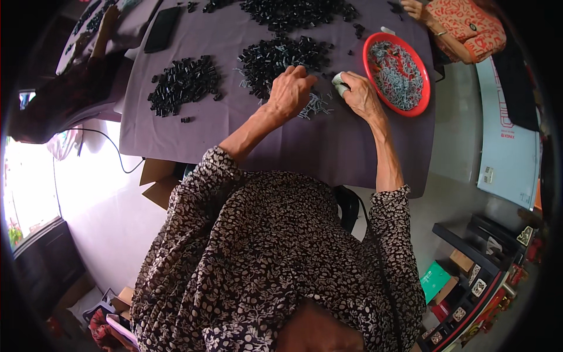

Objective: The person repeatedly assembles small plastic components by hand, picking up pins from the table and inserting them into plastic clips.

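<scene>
My left hand (291, 94) is closed at the near edge of a pile of small black parts (275, 56), its fingertips turned away and hidden. Whatever it may hold cannot be made out. To its right, my right hand (360, 97) is bent into a pinch, with white wraps (339, 84) on the thumb and a finger; anything between them is too small to name. Between the hands lies a loose scatter of thin grey pins (316, 105). Beside my right hand stands a red plastic basin (368, 56) full of similar grey pins.
A separate heap of black parts (183, 85) lies on the left of the purple tablecloth (187, 141), and another heap (287, 13) farther back. A dark phone-like slab (162, 29) rests at the far left. Another person's hand (417, 12) reaches in at the far right.
</scene>
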Available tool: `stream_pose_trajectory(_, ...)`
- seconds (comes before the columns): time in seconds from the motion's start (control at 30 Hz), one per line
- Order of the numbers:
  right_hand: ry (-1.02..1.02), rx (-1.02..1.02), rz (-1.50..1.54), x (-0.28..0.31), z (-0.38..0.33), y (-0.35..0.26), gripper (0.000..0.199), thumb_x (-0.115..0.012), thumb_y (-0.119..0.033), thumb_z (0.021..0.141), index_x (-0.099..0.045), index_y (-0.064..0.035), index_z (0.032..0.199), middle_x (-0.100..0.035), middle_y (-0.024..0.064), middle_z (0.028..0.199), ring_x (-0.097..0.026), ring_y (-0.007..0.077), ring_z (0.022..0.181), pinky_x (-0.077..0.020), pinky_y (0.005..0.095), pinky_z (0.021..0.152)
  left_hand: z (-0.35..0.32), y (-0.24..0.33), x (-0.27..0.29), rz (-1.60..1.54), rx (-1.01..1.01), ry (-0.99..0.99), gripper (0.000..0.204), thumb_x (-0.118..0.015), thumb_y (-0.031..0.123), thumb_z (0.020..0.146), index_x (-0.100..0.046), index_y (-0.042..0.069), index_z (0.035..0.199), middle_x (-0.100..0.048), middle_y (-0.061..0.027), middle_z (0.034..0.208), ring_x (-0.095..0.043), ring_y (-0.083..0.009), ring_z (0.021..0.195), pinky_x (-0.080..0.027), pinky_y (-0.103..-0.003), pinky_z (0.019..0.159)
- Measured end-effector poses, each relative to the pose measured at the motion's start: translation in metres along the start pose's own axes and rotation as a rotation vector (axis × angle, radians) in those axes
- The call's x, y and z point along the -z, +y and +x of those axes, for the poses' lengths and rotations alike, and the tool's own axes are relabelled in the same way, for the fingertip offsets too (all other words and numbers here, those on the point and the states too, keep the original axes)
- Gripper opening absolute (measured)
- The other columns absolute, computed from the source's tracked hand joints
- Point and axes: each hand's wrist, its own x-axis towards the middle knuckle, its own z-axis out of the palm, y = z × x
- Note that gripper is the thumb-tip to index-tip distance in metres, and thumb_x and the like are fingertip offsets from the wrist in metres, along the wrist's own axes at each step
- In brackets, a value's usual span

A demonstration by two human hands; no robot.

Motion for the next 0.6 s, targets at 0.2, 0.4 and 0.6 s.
stream_pose_trajectory(0.2, -0.078, -0.093, 0.017, 0.000, -0.023, 0.003, 0.013, -0.053, -0.004, 0.071, -0.056, -0.0003, 0.083, -0.057, 0.0160, 0.080, -0.055, 0.0353, 0.074, -0.0429, 0.0389, 0.064, 0.011, -0.006, -0.006, 0.052, -0.126, -0.084, 0.005, -0.054, 0.008, 0.069, -0.059, 0.008, 0.070, -0.051, -0.0077, 0.075, -0.053, -0.0265, 0.075, -0.047, -0.038, 0.063)
stream_pose_trajectory(0.4, -0.016, -0.131, -0.007, -0.008, -0.020, -0.003, 0.012, -0.056, -0.006, 0.071, -0.057, -0.0001, 0.082, -0.057, 0.0157, 0.079, -0.055, 0.0346, 0.073, -0.0431, 0.0390, 0.065, 0.017, -0.006, -0.010, 0.064, -0.151, -0.095, 0.004, -0.054, 0.009, 0.067, -0.056, 0.006, 0.067, -0.051, -0.0082, 0.073, -0.054, -0.0267, 0.074, -0.048, -0.038, 0.061)
stream_pose_trajectory(0.6, -0.046, -0.127, 0.032, -0.002, -0.023, -0.010, 0.012, -0.057, -0.005, 0.071, -0.057, 0.0000, 0.082, -0.056, 0.0148, 0.077, -0.055, 0.0334, 0.071, -0.0432, 0.0383, 0.064, 0.013, -0.012, -0.005, -0.070, -0.096, -0.016, 0.006, -0.054, 0.008, 0.067, -0.054, 0.003, 0.069, -0.055, -0.0107, 0.069, -0.057, -0.0294, 0.070, -0.048, -0.039, 0.061)
